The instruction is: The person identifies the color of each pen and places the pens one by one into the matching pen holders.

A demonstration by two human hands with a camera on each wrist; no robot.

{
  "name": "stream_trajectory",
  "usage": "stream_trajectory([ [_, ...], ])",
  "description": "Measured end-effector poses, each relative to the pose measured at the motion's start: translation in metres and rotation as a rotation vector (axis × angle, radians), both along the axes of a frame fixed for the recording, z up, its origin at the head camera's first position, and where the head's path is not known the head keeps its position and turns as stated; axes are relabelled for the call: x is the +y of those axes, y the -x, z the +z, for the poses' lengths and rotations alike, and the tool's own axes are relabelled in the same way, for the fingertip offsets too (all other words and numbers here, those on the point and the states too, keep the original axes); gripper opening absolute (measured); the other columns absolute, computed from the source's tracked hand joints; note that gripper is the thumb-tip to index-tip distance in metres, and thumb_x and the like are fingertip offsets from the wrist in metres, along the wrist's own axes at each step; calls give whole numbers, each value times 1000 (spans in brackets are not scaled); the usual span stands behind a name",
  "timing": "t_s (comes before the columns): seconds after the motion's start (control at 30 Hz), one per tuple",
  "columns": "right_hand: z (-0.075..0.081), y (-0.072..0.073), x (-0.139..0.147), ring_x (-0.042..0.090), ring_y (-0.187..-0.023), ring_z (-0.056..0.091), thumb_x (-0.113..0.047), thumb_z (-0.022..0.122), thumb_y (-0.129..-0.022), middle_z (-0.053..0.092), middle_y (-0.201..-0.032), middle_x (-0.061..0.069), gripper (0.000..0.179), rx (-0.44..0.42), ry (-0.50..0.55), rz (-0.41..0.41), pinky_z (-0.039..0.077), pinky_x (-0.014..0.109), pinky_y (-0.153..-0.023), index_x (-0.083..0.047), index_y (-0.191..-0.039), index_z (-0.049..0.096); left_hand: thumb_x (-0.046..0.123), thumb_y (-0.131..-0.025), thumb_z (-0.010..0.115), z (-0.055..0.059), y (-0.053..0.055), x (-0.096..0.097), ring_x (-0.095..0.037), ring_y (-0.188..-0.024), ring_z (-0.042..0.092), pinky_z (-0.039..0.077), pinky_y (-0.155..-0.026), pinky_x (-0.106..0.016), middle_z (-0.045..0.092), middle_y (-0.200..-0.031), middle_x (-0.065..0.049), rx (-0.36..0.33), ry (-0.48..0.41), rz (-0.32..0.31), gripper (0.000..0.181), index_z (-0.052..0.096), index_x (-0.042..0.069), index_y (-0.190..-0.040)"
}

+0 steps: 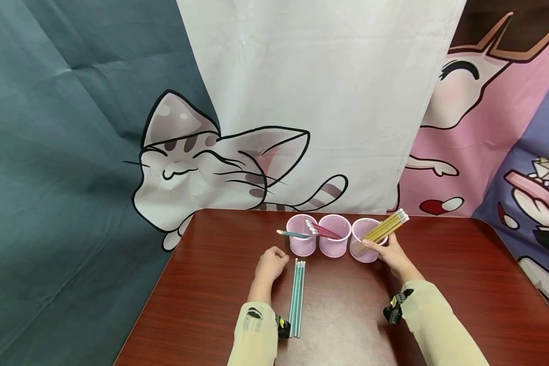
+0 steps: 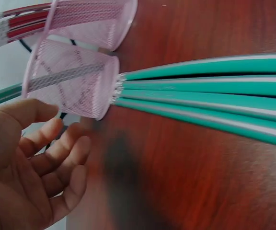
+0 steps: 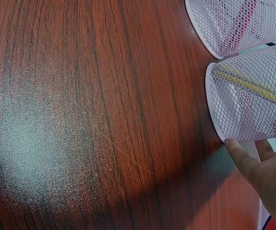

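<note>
Three pink mesh pencil cups stand in a row at the table's back edge. The left cup (image 1: pixel 303 246) holds a teal pencil (image 1: pixel 293 234), the middle cup (image 1: pixel 334 247) red pencils (image 1: pixel 325 231), and the right cup (image 1: pixel 360 253) a bundle of yellow pencils (image 1: pixel 384 227) leaning right. My right hand (image 1: pixel 393 255) grips the right cup's side; in the right wrist view one finger (image 3: pixel 238 155) lies at its base rim. My left hand (image 2: pixel 47 163) holds nothing, its fingers loosely curled beside the left cup. Several teal pencils (image 1: pixel 297 300) lie side by side on the table, eraser ends toward that cup.
The brown wooden table (image 1: pixel 347 315) ends just behind the cups. A printed cloth backdrop (image 1: pixel 329 101) hangs beyond that edge. Each wrist carries a small black camera, and the left one (image 1: pixel 283 328) is right beside the loose teal pencils.
</note>
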State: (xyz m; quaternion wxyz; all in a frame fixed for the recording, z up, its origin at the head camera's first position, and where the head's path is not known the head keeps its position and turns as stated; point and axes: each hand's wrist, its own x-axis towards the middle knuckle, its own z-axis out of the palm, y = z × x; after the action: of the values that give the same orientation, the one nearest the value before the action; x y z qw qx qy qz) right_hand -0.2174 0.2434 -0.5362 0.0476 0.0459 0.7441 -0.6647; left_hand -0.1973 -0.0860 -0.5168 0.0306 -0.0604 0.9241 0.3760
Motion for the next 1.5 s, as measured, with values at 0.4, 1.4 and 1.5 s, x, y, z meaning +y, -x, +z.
stream_trajectory([
  [0.4,-23,8,10,8,-90,52,-33,72,-80,46,-113,2,80,65,33,13,45,28,-74,-24,-139,19,28,-72,73,-18,-12,10,-17,-65,50,41,-59,-34,53,-67,1,-127,159,-105,24,54,14,-71],
  [1.4,-2,-1,2,9,-91,50,-28,68,-84,39,-124,20,82,58,11,21,43,38,-83,-10,-140,10,33,-65,78,-20,-13,16,-26,-72,60,48,-61,-41,64,-82,-14,-148,316,-43,40,64,0,-83],
  [1.5,-6,0,3,10,-89,53,-30,72,-80,45,-116,15,81,81,27,9,45,34,-77,-12,-138,17,34,-64,78,-20,-13,15,-26,-70,59,48,-60,-42,64,-81,-14,-145,315,-36,41,64,0,-82],
])
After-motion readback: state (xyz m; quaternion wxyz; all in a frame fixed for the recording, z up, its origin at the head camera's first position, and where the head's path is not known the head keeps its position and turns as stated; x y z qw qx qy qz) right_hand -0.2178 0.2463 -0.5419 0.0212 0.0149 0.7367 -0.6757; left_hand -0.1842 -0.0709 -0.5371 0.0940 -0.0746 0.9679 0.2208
